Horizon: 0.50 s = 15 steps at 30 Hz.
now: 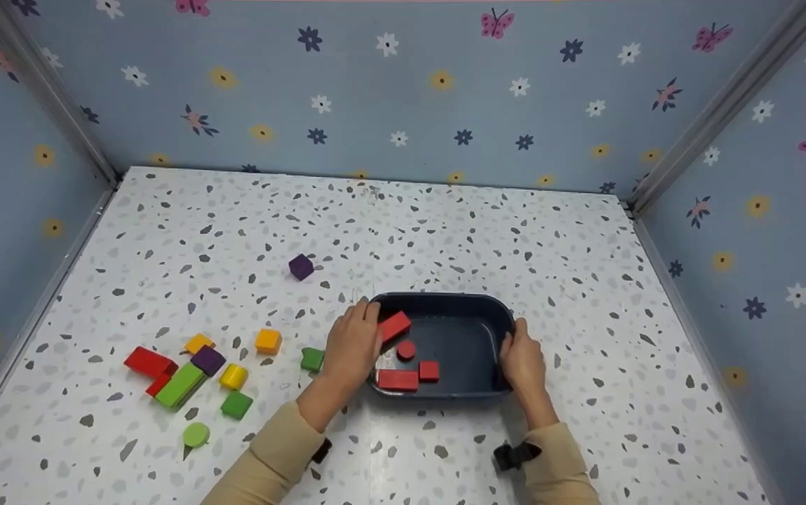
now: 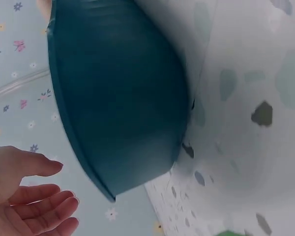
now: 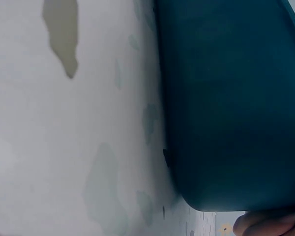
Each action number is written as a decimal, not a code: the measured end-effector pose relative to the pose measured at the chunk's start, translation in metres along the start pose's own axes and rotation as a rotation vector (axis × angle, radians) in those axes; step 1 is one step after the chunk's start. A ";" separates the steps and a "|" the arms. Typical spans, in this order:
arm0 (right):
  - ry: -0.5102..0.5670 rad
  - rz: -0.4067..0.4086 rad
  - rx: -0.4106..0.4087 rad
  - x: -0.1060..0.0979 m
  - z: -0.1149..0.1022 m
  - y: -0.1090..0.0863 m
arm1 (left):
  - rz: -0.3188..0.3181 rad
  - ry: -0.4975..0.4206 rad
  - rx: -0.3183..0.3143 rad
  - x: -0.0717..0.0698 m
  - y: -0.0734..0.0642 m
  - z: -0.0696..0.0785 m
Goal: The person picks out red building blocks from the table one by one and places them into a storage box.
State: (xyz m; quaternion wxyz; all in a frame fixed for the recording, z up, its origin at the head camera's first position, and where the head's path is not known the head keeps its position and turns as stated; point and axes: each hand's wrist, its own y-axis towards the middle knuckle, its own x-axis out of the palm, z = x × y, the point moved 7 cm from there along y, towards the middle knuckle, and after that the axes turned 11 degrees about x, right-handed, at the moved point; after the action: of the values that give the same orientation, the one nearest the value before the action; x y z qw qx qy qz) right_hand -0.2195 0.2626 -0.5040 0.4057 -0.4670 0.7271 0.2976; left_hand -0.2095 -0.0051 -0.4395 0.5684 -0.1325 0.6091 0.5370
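Observation:
A dark blue rectangular tub [image 1: 459, 347] stands on the speckled table. Inside it, toward its left side, lie several red blocks [image 1: 398, 380], one of them a small round piece. My right hand [image 1: 525, 358] grips the tub's right end at the rim; its fingers [image 3: 265, 223] show at the tub's end in the right wrist view. At the left end is my left hand [image 1: 352, 340]. In the left wrist view this left hand [image 2: 37, 196] has relaxed, parted fingers, a little apart from the tub wall [image 2: 123, 98].
Left of the tub, loose blocks lie about: a red block [image 1: 150, 362], a long green block [image 1: 181, 384], a yellow cylinder [image 1: 233, 376], an orange cube [image 1: 269, 341] and others. A purple cube [image 1: 301, 266] lies farther back. Patterned walls [image 1: 403, 91] enclose the table.

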 end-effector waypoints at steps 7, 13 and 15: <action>0.003 0.020 -0.008 -0.002 -0.001 0.000 | 0.015 -0.002 -0.087 -0.024 -0.011 -0.021; -0.004 0.010 -0.004 -0.001 -0.001 -0.001 | -0.025 -0.012 -0.214 -0.039 -0.028 -0.047; -0.002 0.009 -0.002 -0.001 -0.001 -0.001 | -0.036 -0.020 -0.258 -0.042 -0.036 -0.057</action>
State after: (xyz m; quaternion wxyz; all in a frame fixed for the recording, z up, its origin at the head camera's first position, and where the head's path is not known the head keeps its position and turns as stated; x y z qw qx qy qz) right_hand -0.2188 0.2618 -0.5026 0.4044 -0.4640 0.7285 0.3007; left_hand -0.2000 -0.0843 -0.4349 0.5622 -0.2099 0.5268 0.6020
